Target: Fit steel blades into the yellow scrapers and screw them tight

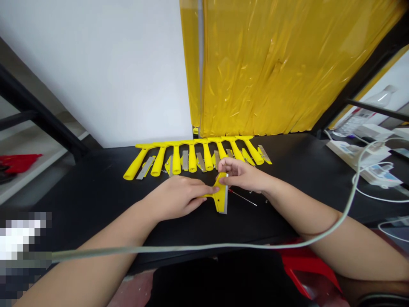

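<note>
One scraper [220, 194], two grips [180, 197] [240, 174], desk edge [159, 260] nearby

Yellow flared plastic scraper [220, 192]: wide end rightward, held by left hand [182, 196] and right hand [241, 175]
Thin grey metal blade [226, 196]: along that wide edge

Yellow sheeting [262, 72] hangs beside a white panel [121, 68].

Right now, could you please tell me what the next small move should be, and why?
Probably let the right hand reach for what looks like a screwdriver: it lies close by, and the left hand holds the scraper.
</note>
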Tool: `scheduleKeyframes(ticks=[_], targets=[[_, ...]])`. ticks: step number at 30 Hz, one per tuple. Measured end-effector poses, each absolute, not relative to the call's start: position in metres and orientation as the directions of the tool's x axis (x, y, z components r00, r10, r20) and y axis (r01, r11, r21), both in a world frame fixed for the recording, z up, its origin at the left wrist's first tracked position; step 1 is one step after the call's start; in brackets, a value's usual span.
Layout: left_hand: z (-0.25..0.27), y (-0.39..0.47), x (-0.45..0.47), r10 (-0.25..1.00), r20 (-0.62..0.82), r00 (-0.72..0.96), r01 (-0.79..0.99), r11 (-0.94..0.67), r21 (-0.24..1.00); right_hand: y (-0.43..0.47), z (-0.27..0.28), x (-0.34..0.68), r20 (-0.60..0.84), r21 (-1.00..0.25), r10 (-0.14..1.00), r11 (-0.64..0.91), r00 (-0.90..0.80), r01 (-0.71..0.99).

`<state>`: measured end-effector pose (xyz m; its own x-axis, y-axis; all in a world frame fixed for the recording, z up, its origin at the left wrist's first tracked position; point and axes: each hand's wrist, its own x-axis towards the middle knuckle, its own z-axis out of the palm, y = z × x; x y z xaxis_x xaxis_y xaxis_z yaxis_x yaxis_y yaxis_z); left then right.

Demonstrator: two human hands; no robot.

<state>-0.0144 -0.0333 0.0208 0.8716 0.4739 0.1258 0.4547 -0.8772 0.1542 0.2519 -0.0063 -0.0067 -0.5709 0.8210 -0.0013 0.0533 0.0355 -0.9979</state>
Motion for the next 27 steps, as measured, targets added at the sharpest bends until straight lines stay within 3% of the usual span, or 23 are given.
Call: scheduleKeyframes(ticks=[5, 18, 27], targets=[[0.0200, -0.0333, -0.0138, 0.476, 0.125, 0.870, 0.456, -0.875, 0.161, -0.0081, -0.0052, 0.2507, -0.065, -0.998, 0.821, -0.047, -0.567, 0.046], [0.0181, -0.0313, -0.0143, 0.476, 0.131, 0.870, 0.450, -0.874, 0.184, -0.0072, -0.0066, 0.2534, 0.012, -0.996, 0.792, 0.066, -0.610, 0.066], [0.0187, -0.0315, -0.0150, 0.465, 0.118, 0.878, 0.436, -0.876, 0.207, -0.0071, -0.0044, 0.2522, -0.031, -0.998, 0.811, 0.010, -0.584, 0.068]])
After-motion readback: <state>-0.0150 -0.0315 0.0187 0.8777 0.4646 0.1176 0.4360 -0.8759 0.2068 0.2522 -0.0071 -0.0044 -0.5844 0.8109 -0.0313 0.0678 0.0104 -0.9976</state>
